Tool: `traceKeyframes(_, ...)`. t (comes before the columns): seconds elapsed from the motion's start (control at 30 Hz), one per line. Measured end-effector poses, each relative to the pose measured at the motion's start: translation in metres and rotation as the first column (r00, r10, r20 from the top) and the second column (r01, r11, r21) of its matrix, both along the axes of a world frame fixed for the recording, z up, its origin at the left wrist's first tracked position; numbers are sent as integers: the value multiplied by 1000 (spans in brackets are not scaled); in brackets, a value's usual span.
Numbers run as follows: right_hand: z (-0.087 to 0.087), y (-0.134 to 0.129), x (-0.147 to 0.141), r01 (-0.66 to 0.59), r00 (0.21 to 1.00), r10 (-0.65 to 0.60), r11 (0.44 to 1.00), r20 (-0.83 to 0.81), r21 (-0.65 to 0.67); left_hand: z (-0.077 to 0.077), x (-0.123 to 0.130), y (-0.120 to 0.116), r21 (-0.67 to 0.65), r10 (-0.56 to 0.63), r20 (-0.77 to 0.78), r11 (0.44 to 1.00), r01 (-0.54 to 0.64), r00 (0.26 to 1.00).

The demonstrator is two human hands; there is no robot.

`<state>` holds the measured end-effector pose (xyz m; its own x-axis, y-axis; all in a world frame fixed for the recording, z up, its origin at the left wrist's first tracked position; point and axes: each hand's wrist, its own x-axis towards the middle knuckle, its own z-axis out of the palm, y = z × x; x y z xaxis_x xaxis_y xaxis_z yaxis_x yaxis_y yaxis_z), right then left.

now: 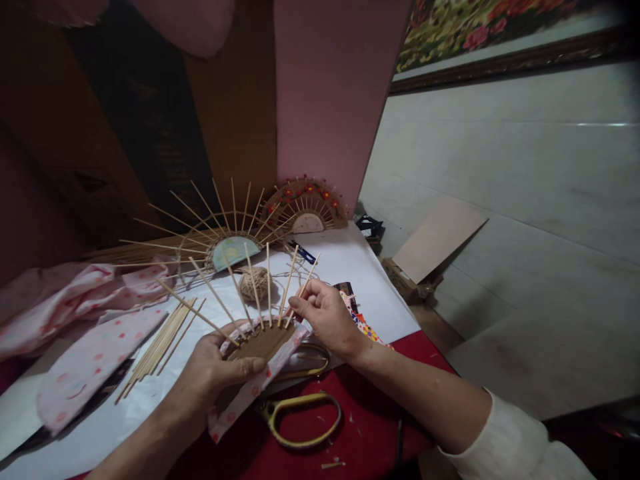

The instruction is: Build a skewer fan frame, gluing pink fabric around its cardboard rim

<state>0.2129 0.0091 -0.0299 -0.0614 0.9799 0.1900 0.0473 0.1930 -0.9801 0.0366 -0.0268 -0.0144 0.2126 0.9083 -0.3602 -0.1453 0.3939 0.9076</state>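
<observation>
A brown half-round cardboard piece (265, 347) edged with pink spotted cloth has several thin sticks fanning up from its curved edge. My left hand (215, 367) grips it from the left, thumb across its face. At its right end, my right hand (323, 313) pinches the rightmost stick (311, 272) between thumb and fingers. Behind them lies a ball of twine (255, 284). Loose sticks (157, 343) rest on the white surface to the left. Yellow-handled scissors (305, 420) lie just in front of the held piece.
At the back stand a green half-round fan frame (234, 252) with long sticks and a fan with red flowers (307, 203). Pink spotted cloth (95, 293) lies left. Patterned fabric (367, 330) and a blue clip (304, 253) are on the table (385, 293).
</observation>
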Motion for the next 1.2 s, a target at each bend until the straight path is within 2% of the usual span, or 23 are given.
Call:
traceKeyframes(0.13,0,0,0,-2,1000,2,1000,1,-11,-1,0,0,3,27,-27,1000,-27,999)
traceKeyframes(0.5,1,0,0,6,1000,-5,1000,7,-11,-3,-2,2,17,-13,-22,1000,14,1000)
traceKeyframes(0.83,-1,1,-1,5,1000,-5,1000,8,-9,3,2,-1,10,18,-55,1000,-17,998)
traceKeyframes(1.2,-3,2,-1,1,1000,-1,1000,-12,-17,4,3,-1,2,22,0,1000,-22,1000)
